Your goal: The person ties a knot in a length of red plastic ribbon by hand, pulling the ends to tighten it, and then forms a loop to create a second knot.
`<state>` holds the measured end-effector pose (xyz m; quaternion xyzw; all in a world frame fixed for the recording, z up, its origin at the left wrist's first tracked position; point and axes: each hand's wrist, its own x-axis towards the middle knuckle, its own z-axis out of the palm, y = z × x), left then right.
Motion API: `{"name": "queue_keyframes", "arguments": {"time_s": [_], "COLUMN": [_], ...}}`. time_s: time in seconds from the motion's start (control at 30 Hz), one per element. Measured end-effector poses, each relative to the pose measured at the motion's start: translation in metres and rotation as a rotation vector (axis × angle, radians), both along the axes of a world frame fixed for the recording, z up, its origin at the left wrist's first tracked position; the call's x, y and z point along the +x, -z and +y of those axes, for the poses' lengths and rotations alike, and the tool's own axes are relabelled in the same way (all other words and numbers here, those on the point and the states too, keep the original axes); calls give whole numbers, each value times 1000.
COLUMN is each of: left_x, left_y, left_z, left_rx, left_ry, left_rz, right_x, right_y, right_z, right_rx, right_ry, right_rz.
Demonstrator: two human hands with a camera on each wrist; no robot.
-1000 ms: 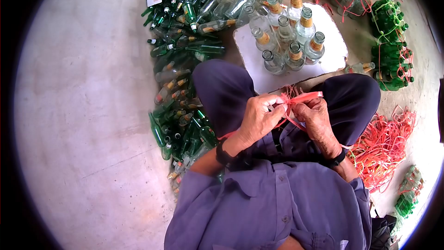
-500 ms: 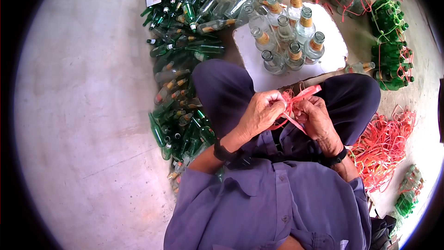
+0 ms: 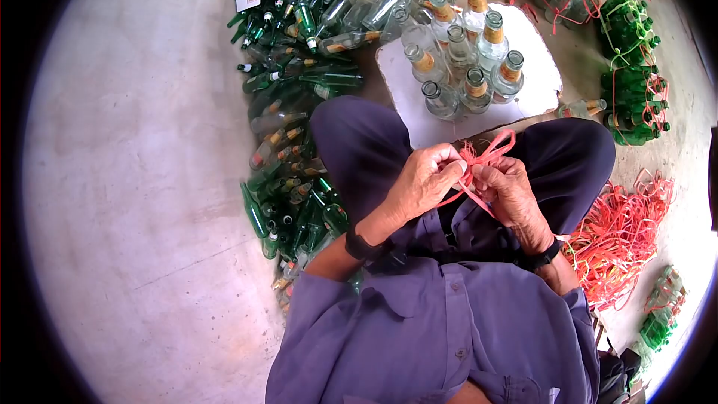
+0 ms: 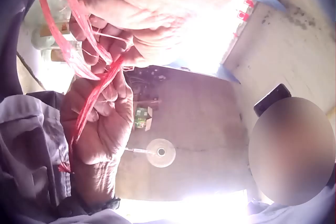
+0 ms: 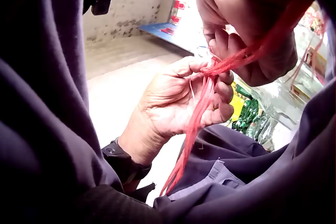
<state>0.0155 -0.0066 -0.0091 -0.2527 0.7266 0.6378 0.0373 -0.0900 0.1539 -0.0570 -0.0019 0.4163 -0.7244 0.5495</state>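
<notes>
Head view: your left hand [image 3: 420,183] and right hand [image 3: 508,188] pinch the red string [image 3: 482,155] over your lap, just short of the white board [image 3: 464,123] carrying clear bottles [image 3: 467,56].
Left wrist view: your right hand [image 4: 102,119] has fingers curled round the red string [image 4: 97,90].
Right wrist view: your left hand [image 5: 181,100] has fingers curled, pinching the red string [image 5: 202,106], which hangs toward your lap.

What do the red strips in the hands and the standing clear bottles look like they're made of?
Red strips: likely thin plastic twine, flat, slightly shiny and limp, splitting into fine strands; both hands pinch them. Bottles: apparently clear glass, glossy and see-through, with gold neck labels, standing on a white board.
</notes>
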Motion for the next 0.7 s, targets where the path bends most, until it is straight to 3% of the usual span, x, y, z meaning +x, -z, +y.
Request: {"name": "queue_keyframes", "arguments": {"time_s": [0.1, 0.17, 0.27, 0.37, 0.5, 0.57, 0.7], "left_x": [0, 0, -4, -1, 1, 2, 3], "left_y": [-1, -5, -13, -11, -5, -5, 1], "left_z": [1, 5, 10, 8, 8, 6, 8], "left_rx": [10, -203, -96, -253, -274, -115, -150], "left_ry": [-24, -5, -105, -19, -18, -42, -45], "left_rz": [7, 24, 120, 172, 217, 85, 82], "right_x": [0, 0, 0, -2, -2, 0, 0], "right_y": [6, 6, -14, -2, 1, -6, -4], "right_z": [1, 0, -5, -1, 0, -1, 0], "right_rx": [-61, -59, -27, -50, -111, -68, -22], "right_ry": [-22, -17, -7, -67, -88, -67, -102], "right_rz": [-52, -60, -80, -41, -37, -57, -16]}}
